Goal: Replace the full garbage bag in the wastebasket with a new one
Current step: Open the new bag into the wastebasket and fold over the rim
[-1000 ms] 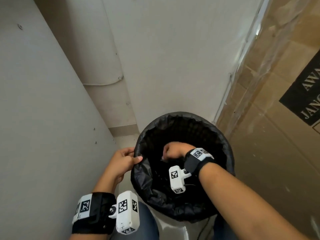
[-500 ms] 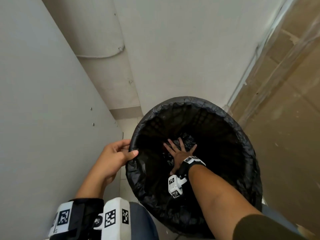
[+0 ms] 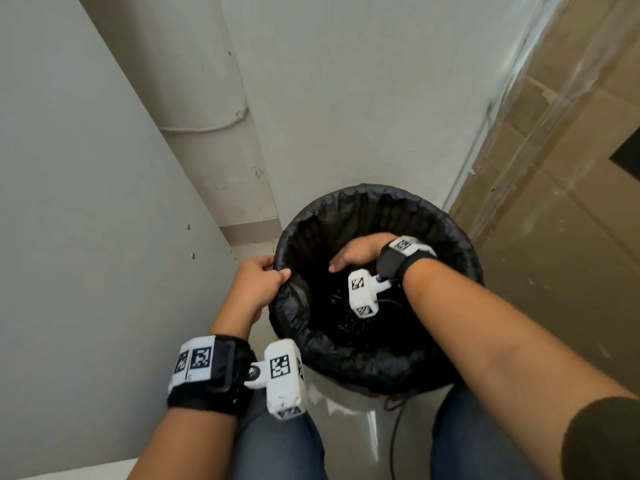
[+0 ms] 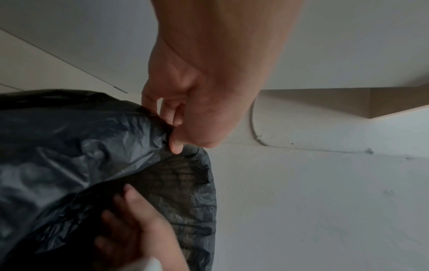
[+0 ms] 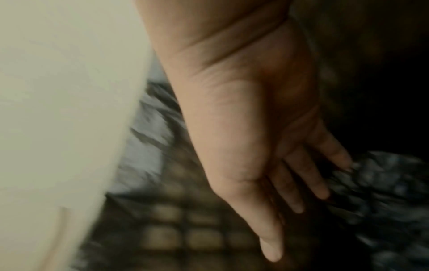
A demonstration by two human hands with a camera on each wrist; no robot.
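A round mesh wastebasket (image 3: 460,251) stands on the floor in a corner, lined with a black garbage bag (image 3: 346,355) folded over its rim. At the left side my left hand (image 3: 275,268) pinches the bag's rim between thumb and fingers; the left wrist view shows that pinch (image 4: 171,132) on the crinkled black bag (image 4: 69,146). Inside the basket's mouth, just below the rim, my right hand (image 3: 341,261) has straight fingers and holds nothing. In the blurred right wrist view its fingers (image 5: 294,199) lie against the bag, with the mesh showing through.
A pale wall (image 3: 86,237) runs close on the left and another behind, with a round pipe (image 3: 207,98) in the corner. Plastic-wrapped cardboard (image 3: 561,202) stands at the right. My knees in jeans (image 3: 277,445) flank a dark cable (image 3: 394,441) on the floor.
My right hand has come up from deep in the basket, where it pressed the bag with spread fingers, to just under the rim. The left hand keeps its pinch on the rim.
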